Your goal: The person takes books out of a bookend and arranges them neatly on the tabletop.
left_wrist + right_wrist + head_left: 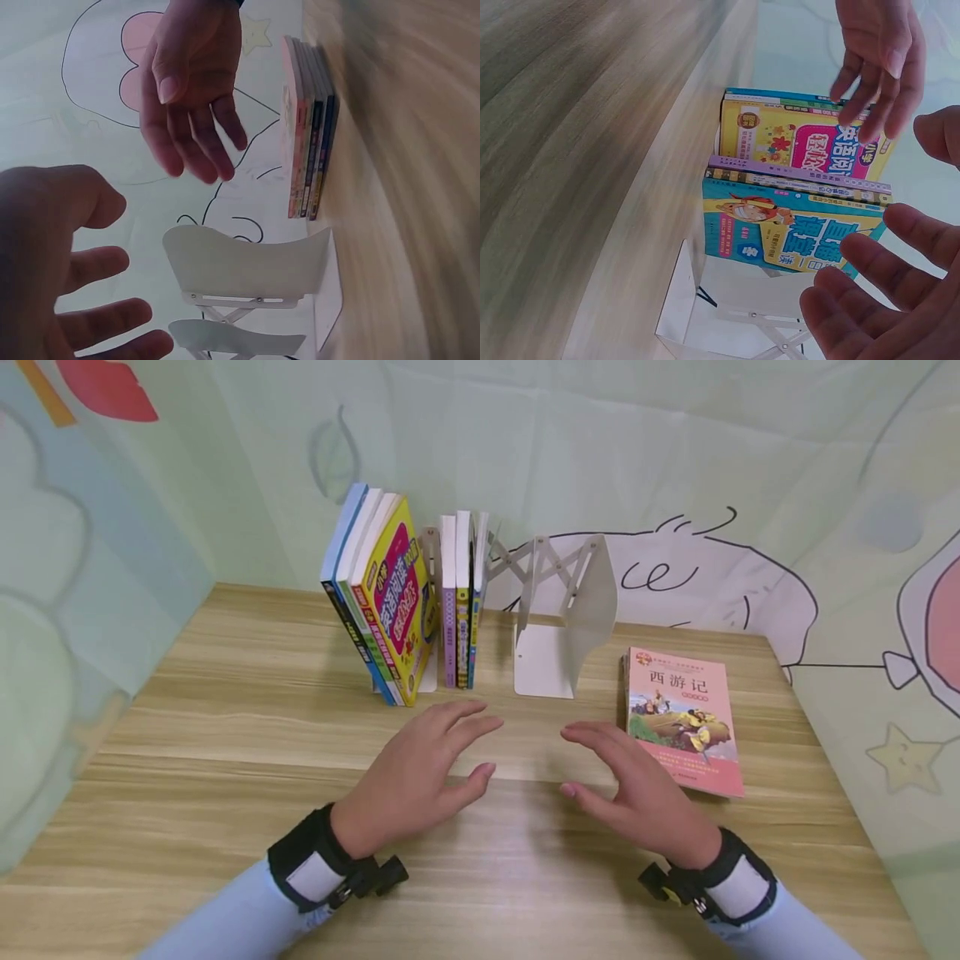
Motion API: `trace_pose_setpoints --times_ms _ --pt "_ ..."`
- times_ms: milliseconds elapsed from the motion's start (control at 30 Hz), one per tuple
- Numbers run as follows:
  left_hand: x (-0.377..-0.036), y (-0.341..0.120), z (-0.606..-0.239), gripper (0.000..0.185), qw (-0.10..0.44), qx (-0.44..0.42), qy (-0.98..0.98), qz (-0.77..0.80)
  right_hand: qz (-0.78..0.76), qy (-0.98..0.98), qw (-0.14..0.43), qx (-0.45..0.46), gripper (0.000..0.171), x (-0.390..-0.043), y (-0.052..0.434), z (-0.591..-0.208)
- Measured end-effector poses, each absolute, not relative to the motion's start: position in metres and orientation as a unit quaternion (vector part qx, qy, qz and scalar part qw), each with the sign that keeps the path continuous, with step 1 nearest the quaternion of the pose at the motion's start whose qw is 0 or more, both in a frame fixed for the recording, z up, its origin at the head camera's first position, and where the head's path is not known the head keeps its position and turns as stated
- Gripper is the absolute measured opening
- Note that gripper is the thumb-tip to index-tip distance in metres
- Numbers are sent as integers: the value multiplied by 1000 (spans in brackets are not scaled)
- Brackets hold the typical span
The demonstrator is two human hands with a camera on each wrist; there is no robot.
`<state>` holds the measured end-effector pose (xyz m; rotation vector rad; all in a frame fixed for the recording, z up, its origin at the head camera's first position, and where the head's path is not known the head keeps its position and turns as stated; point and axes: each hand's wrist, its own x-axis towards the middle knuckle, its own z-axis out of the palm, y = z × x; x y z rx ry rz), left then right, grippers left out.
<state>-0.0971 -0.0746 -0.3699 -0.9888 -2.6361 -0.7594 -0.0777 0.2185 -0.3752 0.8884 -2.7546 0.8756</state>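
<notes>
My left hand (412, 777) hovers over the table in front of the standing books, its fingers relaxed and holding nothing. Opposite it, my right hand (645, 793) hangs with loosely bent fingers, also holding nothing, just left of a stack of books with a pink cover (682, 718) lying flat. Behind the hands stands a white metal folding bookend (551, 660) with crossed links. Several thin books (457, 602) stand upright in its middle section. To their left, a yellow book (397, 602) leans with white and blue ones beside it. In the left wrist view the stack (307, 135) shows several spines.
The wooden table (187, 760) backs onto a fabric wall (480, 443) printed with cartoon drawings, which also closes off both sides. The bookend's right plate (592, 610) rises between the standing books and the pink stack.
</notes>
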Motion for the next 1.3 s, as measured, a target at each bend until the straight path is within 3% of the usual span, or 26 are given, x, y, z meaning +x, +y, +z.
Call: trace_pose_setpoints --times_ms 433,767,1000,1300 --pt "-154 -59 -329 51 234 -318 -895 -205 293 -910 51 289 53 -77 222 -382" --pt "-177 -50 -325 52 216 -281 -919 -172 290 -915 37 279 49 -76 225 -385" --pt "-176 -54 -326 30 251 -286 -896 -227 292 -914 40 279 48 -76 225 -386" --pt "-174 -58 -324 15 331 -264 -853 -304 289 -911 47 289 46 -76 224 -390"
